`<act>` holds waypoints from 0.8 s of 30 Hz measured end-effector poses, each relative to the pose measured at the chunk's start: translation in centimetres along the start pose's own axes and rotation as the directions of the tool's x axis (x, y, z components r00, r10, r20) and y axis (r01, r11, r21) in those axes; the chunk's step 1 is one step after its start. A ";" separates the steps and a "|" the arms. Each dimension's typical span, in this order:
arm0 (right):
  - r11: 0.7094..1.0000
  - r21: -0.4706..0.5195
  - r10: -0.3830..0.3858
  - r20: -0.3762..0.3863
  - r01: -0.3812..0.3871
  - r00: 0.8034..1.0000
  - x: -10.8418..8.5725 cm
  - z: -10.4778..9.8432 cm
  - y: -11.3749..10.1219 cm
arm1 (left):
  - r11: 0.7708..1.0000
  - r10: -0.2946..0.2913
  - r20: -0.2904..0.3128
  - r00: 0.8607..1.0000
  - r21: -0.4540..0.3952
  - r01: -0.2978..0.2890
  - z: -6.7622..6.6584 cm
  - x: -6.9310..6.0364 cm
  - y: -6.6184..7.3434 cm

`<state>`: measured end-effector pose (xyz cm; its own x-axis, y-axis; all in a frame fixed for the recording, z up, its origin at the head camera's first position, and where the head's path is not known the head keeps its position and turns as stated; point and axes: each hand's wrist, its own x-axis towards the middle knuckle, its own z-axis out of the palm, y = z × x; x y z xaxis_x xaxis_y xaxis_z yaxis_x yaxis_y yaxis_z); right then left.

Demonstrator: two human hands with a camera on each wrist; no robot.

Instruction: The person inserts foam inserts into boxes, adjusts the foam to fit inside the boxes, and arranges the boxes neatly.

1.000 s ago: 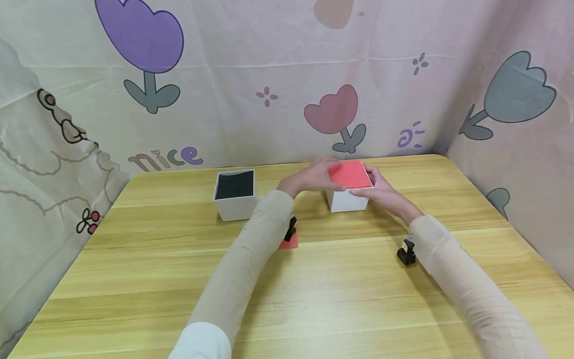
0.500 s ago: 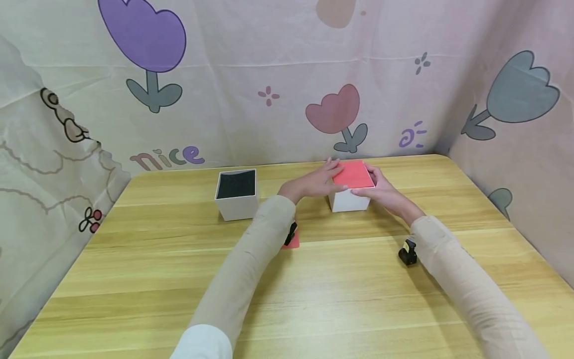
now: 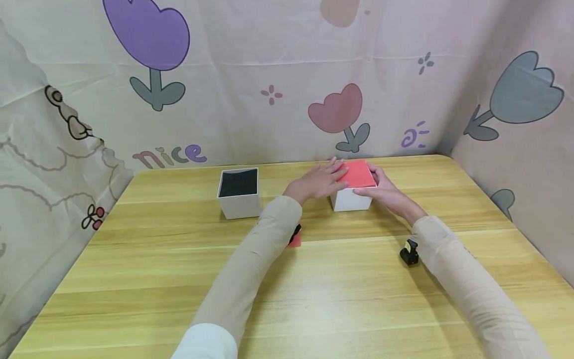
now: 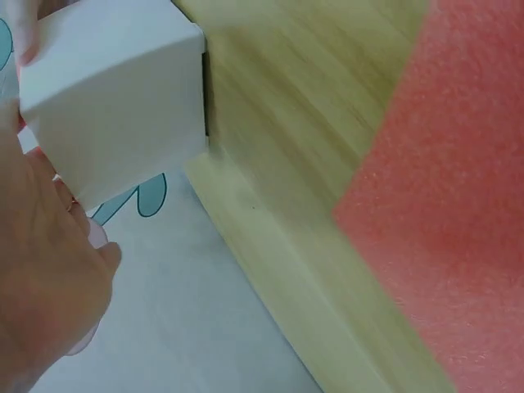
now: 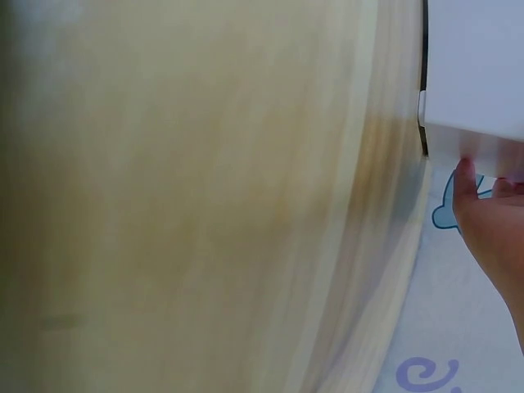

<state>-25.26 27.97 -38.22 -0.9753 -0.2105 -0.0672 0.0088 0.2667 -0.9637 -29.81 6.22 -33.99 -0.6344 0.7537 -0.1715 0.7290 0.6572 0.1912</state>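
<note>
A white box (image 3: 352, 199) with a red square sheet (image 3: 358, 174) across its top stands near the back of the table. My left hand (image 3: 319, 181) lies at its left side, fingers fairly straight, with the fingertips on the left edge of the red sheet. On the opposite side my right hand (image 3: 389, 193) grips the box, thumb at the front upper edge and fingers round the right side. The left wrist view shows the white box (image 4: 123, 106) from the side, beside the left hand (image 4: 57, 286). In the right wrist view the right hand (image 5: 495, 229) touches it.
Left of the hands stands a white box (image 3: 239, 204) with a dark interior. A second red sheet (image 3: 296, 241) lies flat on the table (image 3: 341, 299), partly hidden under the left forearm. A printed cloth (image 3: 237, 114) hangs behind the table's back edge.
My left hand's fingers have straightened and spread across the left part of the red sheet. The right hand keeps its hold on the box. The head view has shifted slightly.
</note>
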 end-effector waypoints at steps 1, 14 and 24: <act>1.000 0.004 0.003 0.001 -0.003 1.000 -0.1 0.0 -0.2 | 1.000 -0.004 0.005 1.000 -0.012 0.004 -0.1 0.1 0.1; 0.999 0.027 -0.033 0.011 0.033 0.999 -0.2 0.1 0.0 | 0.989 0.134 -0.152 0.979 0.089 -0.122 -0.2 0.5 3.0; 0.996 0.057 -0.076 0.017 0.075 0.997 0.0 -0.1 0.5 | 0.971 0.221 -0.124 0.967 0.122 -0.206 0.7 0.7 5.2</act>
<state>-25.28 28.19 -38.64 -0.9692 -0.2462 0.0023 -0.0521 0.1960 -0.9792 -26.31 10.15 -33.82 -0.4844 0.8749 -0.0037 0.8700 0.4821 0.1031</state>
